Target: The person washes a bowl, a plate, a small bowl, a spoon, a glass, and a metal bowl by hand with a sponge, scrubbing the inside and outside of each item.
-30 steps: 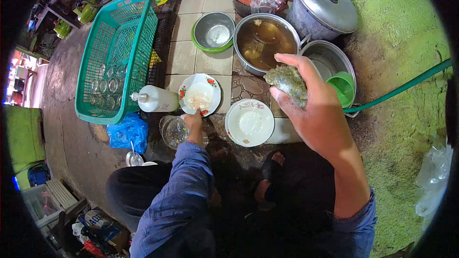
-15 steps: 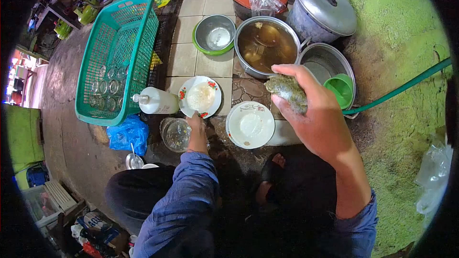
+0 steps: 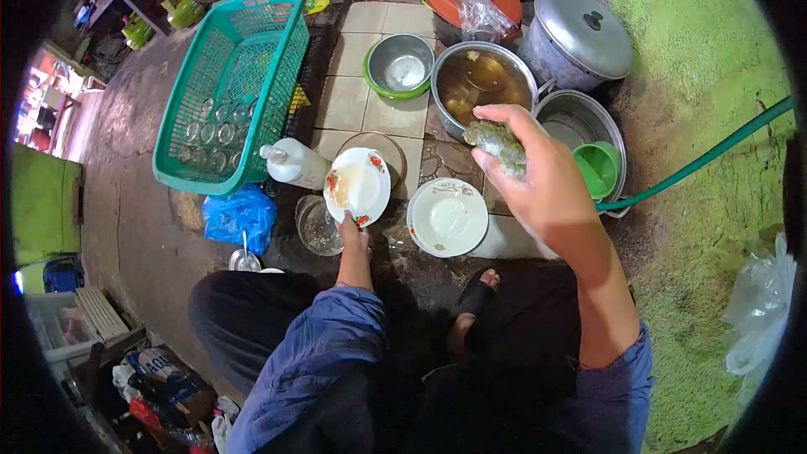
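My left hand [image 3: 353, 232] grips the lower edge of a white plate with red flowers [image 3: 367, 187], which is tilted and lifted off the stack; brownish residue marks its left side. Beneath it a brown-rimmed plate [image 3: 393, 155] shows on the tiles. In my right hand [image 3: 538, 172] is a soapy, greenish scrubbing sponge [image 3: 496, 145], pinched between thumb and fingers, held up in front of the pots. Between the hands lie stacked white plates [image 3: 447, 219] with suds in the top one. A white pump bottle [image 3: 296, 163] and a clear bowl [image 3: 318, 225] stand beside the left hand.
A teal basket [image 3: 277, 38] holds several glasses at the left. Behind are a metal bowl [image 3: 401, 64], a pot of murky water [image 3: 485, 76], a lidded pot [image 3: 576, 34] and a pot with a green dipper [image 3: 597, 170]. A green hose [image 3: 714, 155] crosses the right side.
My left hand has raised and tilted the flowered plate, uncovering the brown-rimmed plate below. My right hand still holds the sponge in nearly the same place. The camera view has shifted slightly.
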`<state>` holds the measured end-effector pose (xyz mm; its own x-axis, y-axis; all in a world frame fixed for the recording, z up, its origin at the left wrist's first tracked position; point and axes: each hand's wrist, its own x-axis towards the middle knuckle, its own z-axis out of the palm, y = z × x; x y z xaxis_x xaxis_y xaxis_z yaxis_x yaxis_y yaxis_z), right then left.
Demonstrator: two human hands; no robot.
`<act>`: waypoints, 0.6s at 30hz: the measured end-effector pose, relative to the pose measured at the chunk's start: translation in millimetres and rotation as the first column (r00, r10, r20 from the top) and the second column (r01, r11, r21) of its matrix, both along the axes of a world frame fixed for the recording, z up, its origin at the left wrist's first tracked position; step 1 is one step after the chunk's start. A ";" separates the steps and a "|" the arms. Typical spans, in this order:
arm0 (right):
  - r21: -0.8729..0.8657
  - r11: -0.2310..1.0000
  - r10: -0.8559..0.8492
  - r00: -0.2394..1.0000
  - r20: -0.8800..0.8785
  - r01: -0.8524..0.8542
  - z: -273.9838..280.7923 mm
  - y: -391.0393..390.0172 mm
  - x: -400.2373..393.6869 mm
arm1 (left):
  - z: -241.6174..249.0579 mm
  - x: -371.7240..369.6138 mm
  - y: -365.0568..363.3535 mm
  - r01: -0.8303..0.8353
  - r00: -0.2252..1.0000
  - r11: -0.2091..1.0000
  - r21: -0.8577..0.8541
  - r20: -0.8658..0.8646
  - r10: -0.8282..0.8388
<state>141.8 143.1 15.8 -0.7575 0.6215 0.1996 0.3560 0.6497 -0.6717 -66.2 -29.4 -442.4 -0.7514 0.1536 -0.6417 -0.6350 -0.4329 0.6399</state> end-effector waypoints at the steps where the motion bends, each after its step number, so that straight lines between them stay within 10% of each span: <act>1: 0.012 1.000 0.000 1.000 -0.019 0.001 -1.1 -2.0 -0.4 | -10.2 -0.2 -9.2 -0.042 0.995 0.995 -0.092 0.086 0.050; 5: 0.044 0.999 0.015 0.999 -0.035 -0.014 4.2 -10.6 0.9 | -101.0 -5.4 -72.2 0.136 0.979 0.983 0.120 0.135 -0.152; 8: -0.019 0.999 0.026 0.998 -0.057 -0.027 4.9 -15.1 3.0 | 10.2 23.0 -57.8 -0.094 0.958 0.972 0.215 0.287 0.029; 10: -0.114 0.993 -0.018 0.998 0.068 0.026 -0.4 -11.4 2.7 | -1.1 16.2 -57.8 -0.153 0.944 0.931 0.330 0.326 0.039; 18: -0.012 0.995 -0.093 0.959 0.267 0.100 -65.3 39.9 -4.2 | 170.8 18.6 4.9 0.481 0.875 0.818 0.316 -0.117 -0.470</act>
